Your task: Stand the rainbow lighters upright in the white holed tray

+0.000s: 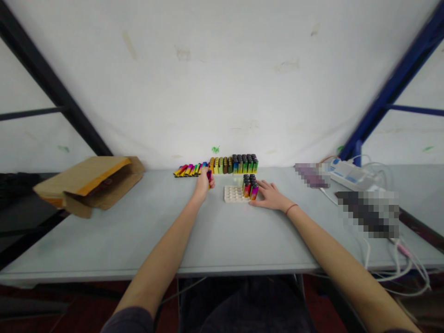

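Observation:
My left hand [202, 186] is closed around a purple-and-dark lighter [209, 175], partly covered by the fingers. Beside it, a slanted row of multicoloured lighters [189, 169] lies at the back of the table. Just in front of the standing rows is a pale tray with round holes [233, 194]. Several black-topped, red-to-purple lighters [250, 187] stand upright at the tray's right end; its left part shows bare holes. Against that right end rests my right hand [272, 196], fingers spread, thumb near the front corner and index finger by the lighters.
Along the wall stand yellow-topped lighters [221, 165] and black-topped green-yellow lighters [245, 163]. An opened brown cardboard package [93, 180] sits on the left. To the right are a white power strip [350, 175], cables and two blurred-out devices. The grey table [239, 240] ends close to my body.

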Tool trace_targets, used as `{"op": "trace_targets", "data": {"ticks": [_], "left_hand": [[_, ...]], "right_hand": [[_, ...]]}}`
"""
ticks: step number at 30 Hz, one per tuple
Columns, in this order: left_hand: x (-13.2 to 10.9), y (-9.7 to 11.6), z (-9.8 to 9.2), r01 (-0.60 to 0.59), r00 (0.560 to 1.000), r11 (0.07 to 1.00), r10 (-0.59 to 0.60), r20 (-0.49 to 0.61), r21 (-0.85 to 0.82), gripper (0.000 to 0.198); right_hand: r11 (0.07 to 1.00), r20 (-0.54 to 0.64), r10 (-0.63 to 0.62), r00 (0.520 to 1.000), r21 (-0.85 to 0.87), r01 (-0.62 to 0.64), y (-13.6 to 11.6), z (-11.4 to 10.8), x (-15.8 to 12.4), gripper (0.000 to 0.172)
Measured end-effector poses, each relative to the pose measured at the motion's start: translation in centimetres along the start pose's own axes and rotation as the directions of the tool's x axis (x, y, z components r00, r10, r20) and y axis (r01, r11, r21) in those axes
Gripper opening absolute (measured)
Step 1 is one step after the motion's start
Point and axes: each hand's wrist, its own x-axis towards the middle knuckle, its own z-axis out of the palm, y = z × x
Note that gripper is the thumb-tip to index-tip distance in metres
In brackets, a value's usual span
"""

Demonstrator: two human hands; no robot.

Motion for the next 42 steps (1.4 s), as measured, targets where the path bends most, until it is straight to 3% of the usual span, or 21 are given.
{"op": "trace_targets", "data": {"ticks": [6,10,21,25,30,37,42], "left_hand": [[-0.6,-0.8,0.4,0.106,0.994,0.988,-0.1,0.053,-0.11,0.043],[-1.2,-0.9,0.7,0.136,0.991,0.98,-0.134,0.026,-0.145,0.042],[-0.9,-1.5,0.9,0.069,0.976,0.953,-0.126,-0.177,-0.296,0.038],[-0.9,-1.8,0.7,0.03,0.984,0.938,-0.089,-0.157,-0.344,0.036],[-1.1,-1.5,1.0,0.083,0.984,0.948,-0.127,-0.126,-0.308,0.039],[-1.7,-1.2,1.7,0.016,0.974,0.968,-0.072,-0.214,-0.251,0.036],[-1.6,-1.7,1.7,0.023,0.99,0.959,-0.06,-0.125,-0.282,0.036]], "right_hand": [[1.0,0.007,-0.005,1.0,-0.003,0.005,-0.1,-0.1,0.0,0.09],[1.0,0.016,-0.002,1.0,-0.001,0.002,-0.1,-0.2,0.0,0.09],[1.0,0.016,0.005,1.0,-0.005,-0.005,-0.2,-0.2,0.0,0.09],[1.0,0.005,0.011,1.0,0.003,-0.011,-0.1,0.0,0.0,0.09],[1.0,0.001,0.014,1.0,0.006,-0.014,0.0,0.2,0.0,0.091],[1.0,0.009,0.012,1.0,-0.001,-0.012,-0.1,0.1,0.0,0.09],[1.0,0.009,0.01,1.0,-0.015,-0.009,-0.1,0.1,0.0,0.09]]}}
